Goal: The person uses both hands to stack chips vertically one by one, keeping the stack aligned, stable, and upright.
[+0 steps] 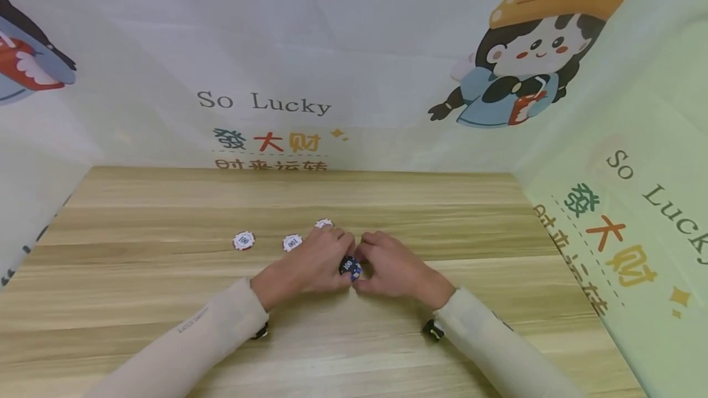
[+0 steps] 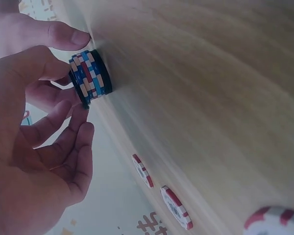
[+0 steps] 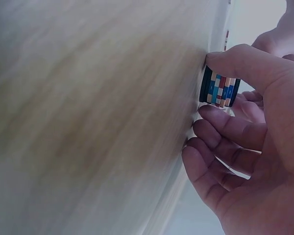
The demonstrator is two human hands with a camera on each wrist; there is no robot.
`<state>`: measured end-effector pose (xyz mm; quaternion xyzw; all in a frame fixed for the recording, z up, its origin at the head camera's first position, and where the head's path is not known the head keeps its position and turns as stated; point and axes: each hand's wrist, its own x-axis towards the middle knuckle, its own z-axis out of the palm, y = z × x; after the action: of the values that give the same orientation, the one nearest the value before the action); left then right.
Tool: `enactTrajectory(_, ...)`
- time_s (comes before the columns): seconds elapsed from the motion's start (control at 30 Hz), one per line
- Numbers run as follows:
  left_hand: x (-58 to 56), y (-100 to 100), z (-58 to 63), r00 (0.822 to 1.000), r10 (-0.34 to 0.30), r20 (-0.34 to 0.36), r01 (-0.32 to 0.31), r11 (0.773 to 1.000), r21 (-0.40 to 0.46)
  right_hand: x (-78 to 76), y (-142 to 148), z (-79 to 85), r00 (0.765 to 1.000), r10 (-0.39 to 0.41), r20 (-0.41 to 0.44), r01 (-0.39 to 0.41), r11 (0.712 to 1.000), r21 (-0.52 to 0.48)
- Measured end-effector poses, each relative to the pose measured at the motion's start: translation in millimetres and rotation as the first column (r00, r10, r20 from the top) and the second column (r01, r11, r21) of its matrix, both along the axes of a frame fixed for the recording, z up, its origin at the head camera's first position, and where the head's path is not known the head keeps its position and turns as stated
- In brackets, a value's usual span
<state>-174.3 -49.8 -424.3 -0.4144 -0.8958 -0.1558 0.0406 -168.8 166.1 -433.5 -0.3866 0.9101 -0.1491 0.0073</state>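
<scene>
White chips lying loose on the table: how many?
3. One white chip lies farthest left, a second chip nearer the left hand, and a third chip just beyond that hand, partly hidden by it in the head view. Others could be hidden.

Head view is looking down at stack (image 1: 347,266); wrist views are facing it low, closer, from its left and right, all sharing it.

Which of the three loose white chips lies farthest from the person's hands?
The leftmost white chip in the head view. The middle chip sits closer to the left hand, and the third chip is partly hidden behind that hand.
</scene>
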Motion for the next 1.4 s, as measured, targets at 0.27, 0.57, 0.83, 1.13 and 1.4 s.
enactTrajectory(0.27,4.4,-14.4,-2.4,0.998,0.069,-0.009,-0.070,0.997,-0.020,-0.5,5.0,2.9,0.998,-0.042,0.057,0.040,0.998,0.041)
enactTrajectory(0.57,5.1,-24.8,-9.0,0.996,0.086,0.038,-0.084,0.995,-0.057,-1.5,5.5,3.1,0.998,-0.020,0.061,0.018,0.999,0.034)
enactTrajectory(0.83,5.4,-30.7,-10.9,0.995,0.095,0.015,-0.094,0.992,-0.086,-1.2,2.1,3.9,0.998,-0.023,0.058,0.021,0.999,0.038)
enactTrajectory(1.13,20.8,-73.7,-5.9,0.985,0.163,0.052,-0.160,0.985,-0.067,-2.3,-1.1,4.5,0.998,-0.019,0.063,0.015,0.998,0.059)
enactTrajectory(1.4,52.2,-131.9,-2.2,0.965,0.259,0.043,-0.257,0.965,-0.047,-7.5,-5.1,13.1,0.992,-0.020,0.126,0.008,0.995,0.097)
